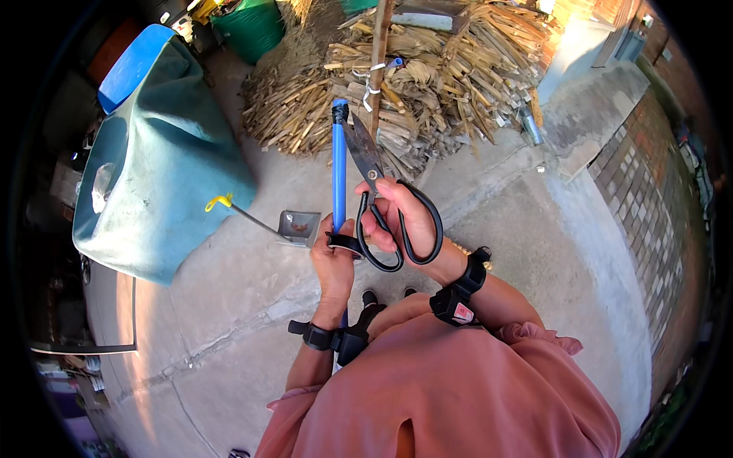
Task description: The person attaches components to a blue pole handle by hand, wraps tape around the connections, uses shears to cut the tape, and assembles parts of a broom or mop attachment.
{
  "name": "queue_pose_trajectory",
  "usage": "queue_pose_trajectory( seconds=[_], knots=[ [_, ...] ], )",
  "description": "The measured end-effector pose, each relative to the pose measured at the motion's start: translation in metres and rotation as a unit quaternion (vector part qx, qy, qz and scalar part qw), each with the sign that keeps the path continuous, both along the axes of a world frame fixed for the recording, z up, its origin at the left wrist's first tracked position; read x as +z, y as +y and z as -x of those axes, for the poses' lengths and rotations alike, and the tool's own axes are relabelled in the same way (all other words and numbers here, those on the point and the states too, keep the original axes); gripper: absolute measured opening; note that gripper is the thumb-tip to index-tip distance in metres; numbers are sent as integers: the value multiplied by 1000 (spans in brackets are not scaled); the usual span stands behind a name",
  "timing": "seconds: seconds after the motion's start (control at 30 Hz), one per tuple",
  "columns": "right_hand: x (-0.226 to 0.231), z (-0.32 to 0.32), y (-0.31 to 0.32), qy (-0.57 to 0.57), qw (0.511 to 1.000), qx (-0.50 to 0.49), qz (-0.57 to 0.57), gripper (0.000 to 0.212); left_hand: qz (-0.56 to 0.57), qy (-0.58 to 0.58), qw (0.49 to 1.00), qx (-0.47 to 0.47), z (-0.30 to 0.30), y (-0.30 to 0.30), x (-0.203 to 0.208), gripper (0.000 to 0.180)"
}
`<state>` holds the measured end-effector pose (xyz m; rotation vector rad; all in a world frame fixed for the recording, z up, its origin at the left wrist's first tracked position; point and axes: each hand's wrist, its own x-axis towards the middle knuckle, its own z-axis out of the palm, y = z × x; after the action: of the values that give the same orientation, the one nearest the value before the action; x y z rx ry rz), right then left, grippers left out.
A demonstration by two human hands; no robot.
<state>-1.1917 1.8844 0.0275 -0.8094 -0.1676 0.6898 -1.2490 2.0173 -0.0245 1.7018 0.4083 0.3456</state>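
The left hand [333, 265] grips the blue pole [339, 168] and a black tape roll [345, 243]. The right hand [412, 220] holds scissors [372, 174] just right of the pole; a loose grip could let the blades [360, 149] nick its black wrapping [340, 113].

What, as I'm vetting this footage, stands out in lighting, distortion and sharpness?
In the head view, the paving curves along the black fisheye rim, a bright patch pales part of the teal cover, the far left sinks into shadow, and the scissors and blue pole look fairly sharp.

Left hand [331, 266], right hand [416, 221] (fingers [379, 230] curled).
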Motion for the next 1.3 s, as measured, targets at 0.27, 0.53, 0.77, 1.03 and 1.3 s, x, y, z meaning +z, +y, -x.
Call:
queue_pose_trajectory(
  seconds=[0.27,0.53,0.77,1.03,1.3],
  knots=[
    [-6,-29,-2,-170,969,-27,176,30,6,15,1000,25,0,15,-1,20],
    [-17,-26,1,-156,983,-6,100,30,107,17,994,-10,5,11,13,24],
    [-19,-25,0,-223,964,-37,143,30,101,26,994,-21,8,10,13,25],
    [-8,-26,-7,-8,991,102,-91,33,80,19,997,-3,9,9,15,24],
    [-14,-27,-5,-89,993,79,-19,43,117,29,992,-25,12,15,17,26]
  ],
)
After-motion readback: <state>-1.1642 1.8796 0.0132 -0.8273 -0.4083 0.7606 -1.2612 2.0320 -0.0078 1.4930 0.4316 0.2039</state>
